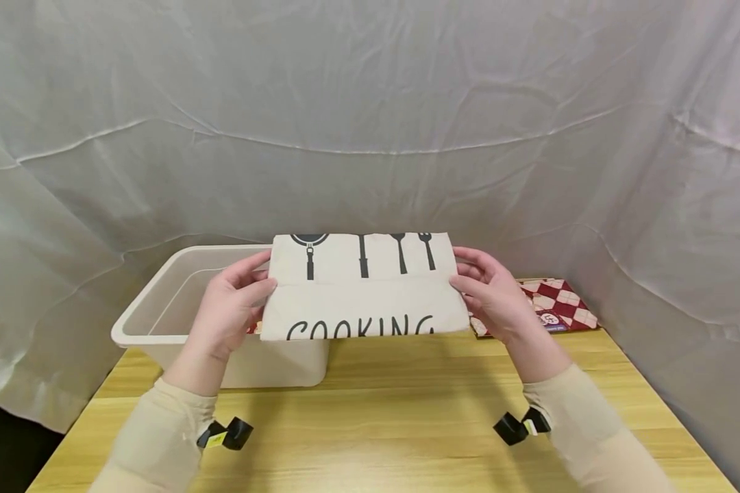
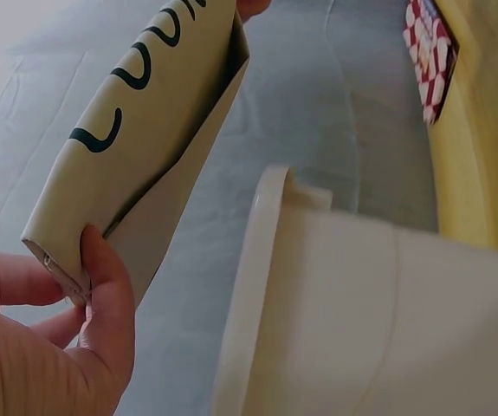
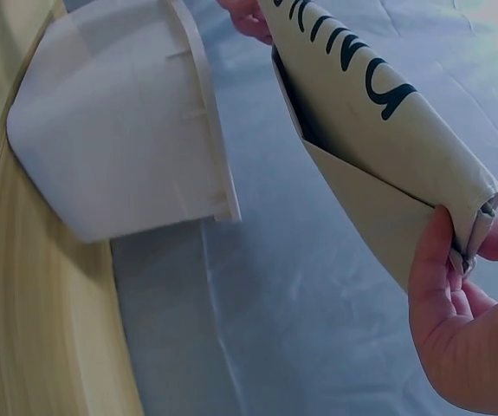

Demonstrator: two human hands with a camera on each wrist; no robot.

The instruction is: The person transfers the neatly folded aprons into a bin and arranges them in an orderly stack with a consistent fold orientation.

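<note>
Both forearms, in pale sleeves, rise from the lower corners of the head view and converge toward the middle of the frame. A small black clip sits at each wrist. The left hand (image 1: 228,308) is raised left of centre, thumb on the near side and fingers curled behind, pinching. The right hand (image 1: 492,293) mirrors it right of centre, thumb pressed against curled fingers. The two hands are level and well apart.
</note>
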